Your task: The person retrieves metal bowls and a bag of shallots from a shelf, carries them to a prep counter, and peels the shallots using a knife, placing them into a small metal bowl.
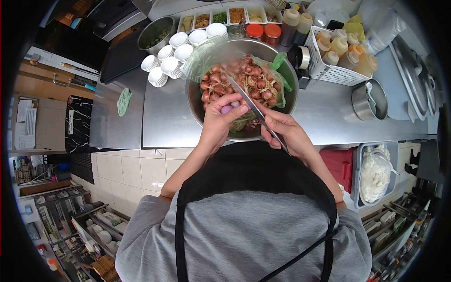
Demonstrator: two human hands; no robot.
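Note:
A large steel bowl (292,105) stands at the counter's front edge, heaped with unpeeled red shallots (253,75) in a green plastic bag (280,70). Over its near side, my left hand (224,113) is closed around a shallot (238,103), mostly hidden by the fingers. A purple peeled shallot (226,110) also shows at this hand. My right hand (282,128) grips a knife (251,102) by its handle. The blade slants up and left, close beside the left fingertips; I cannot tell whether it touches the shallot.
Stacked white bowls (171,65) stand left of the steel bowl, with a crumpled green bag (124,102) farther left. Red-lidded jars (272,34) and ingredient trays (219,18) line the back. At right are a white basket of bottles (324,74) and a steel pot (361,108).

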